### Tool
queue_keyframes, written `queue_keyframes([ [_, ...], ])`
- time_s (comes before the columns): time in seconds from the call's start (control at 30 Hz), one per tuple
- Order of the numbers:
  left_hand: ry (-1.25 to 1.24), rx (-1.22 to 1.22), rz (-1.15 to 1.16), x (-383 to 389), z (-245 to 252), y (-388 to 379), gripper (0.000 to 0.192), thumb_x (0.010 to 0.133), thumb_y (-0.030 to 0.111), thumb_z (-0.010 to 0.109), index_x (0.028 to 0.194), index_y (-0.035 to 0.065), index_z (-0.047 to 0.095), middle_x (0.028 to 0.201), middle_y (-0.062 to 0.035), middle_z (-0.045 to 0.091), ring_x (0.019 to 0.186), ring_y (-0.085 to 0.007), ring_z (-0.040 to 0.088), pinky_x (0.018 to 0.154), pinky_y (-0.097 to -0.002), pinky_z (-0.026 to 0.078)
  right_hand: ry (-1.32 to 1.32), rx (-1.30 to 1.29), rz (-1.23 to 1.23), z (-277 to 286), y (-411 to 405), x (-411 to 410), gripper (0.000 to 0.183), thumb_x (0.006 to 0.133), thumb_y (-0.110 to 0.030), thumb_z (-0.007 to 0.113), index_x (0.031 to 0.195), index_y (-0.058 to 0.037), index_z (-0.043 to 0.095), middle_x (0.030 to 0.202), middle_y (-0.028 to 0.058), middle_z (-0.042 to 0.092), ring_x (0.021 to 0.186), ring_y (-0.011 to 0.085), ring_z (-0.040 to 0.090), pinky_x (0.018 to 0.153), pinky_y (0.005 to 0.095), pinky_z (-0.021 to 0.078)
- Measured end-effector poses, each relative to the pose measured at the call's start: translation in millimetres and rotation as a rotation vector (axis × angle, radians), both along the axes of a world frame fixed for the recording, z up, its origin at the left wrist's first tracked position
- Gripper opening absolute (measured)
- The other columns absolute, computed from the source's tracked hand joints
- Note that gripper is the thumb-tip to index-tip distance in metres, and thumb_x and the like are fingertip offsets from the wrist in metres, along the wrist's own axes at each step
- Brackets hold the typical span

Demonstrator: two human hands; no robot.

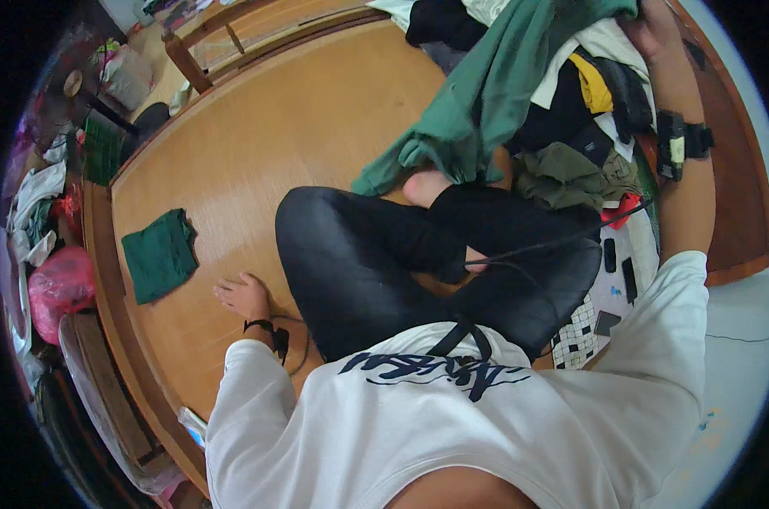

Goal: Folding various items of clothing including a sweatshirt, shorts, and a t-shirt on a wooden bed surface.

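Observation:
My left hand (243,296) rests flat on the wooden bed board (251,159), fingers spread, with nothing in it. Just beyond it lies a folded dark green garment (160,256). At the top right my right hand (648,32) grips the edge of a green long-sleeved garment (486,95); its fingers are partly hidden by the cloth. That garment hangs across the clothes pile, and its lower end drapes over my bare foot. Beneath and beside it are a yellow cloth (591,83), black clothes and an olive garment (559,175).
My crossed legs fill the middle. A black cable (550,243) runs from my right wrist device over my lap. Phones and small black objects lie by my right knee. A raised wooden rim (108,305) edges the board on the left, with a pink plastic bag (61,294) beyond it.

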State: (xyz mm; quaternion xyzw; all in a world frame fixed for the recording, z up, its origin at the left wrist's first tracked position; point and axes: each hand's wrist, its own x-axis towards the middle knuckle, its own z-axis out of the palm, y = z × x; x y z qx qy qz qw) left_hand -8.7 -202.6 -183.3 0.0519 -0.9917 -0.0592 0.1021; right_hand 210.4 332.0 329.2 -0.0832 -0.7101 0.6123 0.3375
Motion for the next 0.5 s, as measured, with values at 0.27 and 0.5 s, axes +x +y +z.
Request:
queue_keyframes([
  [0.27,0.072,-0.115,-0.07,-5,-15,-8,0.063,0.087,0.041,0.044,0.131,-0.0039,0.034,0.136,-0.0252,0.033,0.129,-0.0352,0.03,0.106,-0.0453,0.024,0.367,0.054,0.036,80,3,23,0.036,0.095,-0.035,0.041,0.093,-0.0028,0.059,0.089,0.0091,0.062,0.083,0.023,0.056,0.083,0.0368,0.0455],
  [0.5,-0.072,0.407,-0.106,-76,18,8,0.042,0.085,0.028,0.05,0.111,-0.0049,0.052,0.115,-0.0224,0.053,0.108,-0.0335,0.051,0.091,-0.0406,0.04,-0.165,1.486,-0.326,118,-18,40,0.023,0.092,-0.02,0.045,0.096,-0.0002,0.056,0.096,0.0139,0.057,0.088,0.025,0.051,0.086,0.0372,0.0385],
])
